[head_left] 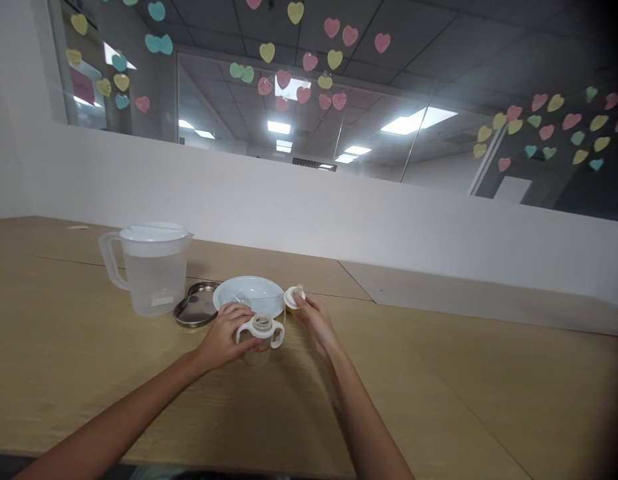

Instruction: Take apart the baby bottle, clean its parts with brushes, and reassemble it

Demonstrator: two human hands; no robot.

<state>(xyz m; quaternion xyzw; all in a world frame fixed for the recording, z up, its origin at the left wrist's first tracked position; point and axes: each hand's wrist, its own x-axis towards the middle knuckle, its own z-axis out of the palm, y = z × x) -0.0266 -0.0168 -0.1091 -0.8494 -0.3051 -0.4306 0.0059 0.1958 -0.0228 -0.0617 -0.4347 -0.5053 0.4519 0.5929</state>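
Note:
My left hand (225,339) is closed around a clear baby bottle (259,352) with a white collar and two curved white handles. The bottle stands upright with its mouth uncovered. To its right and slightly farther back, my right hand (315,321) pinches a white bottle lid (291,297) between thumb and fingers, apart from the bottle. A thin, straw-like line appears to hang below the lid; its details are too small to tell. Right behind the bottle is a pale blue-white basin (253,283), with something clear inside it that I cannot make out.
On the left stands a large translucent pitcher (156,283) with a lid and a handle. A metal kidney dish (196,308) lies between it and the basin. The wooden table (439,400) meets a white wall (269,200) under a window with heart-shaped notes.

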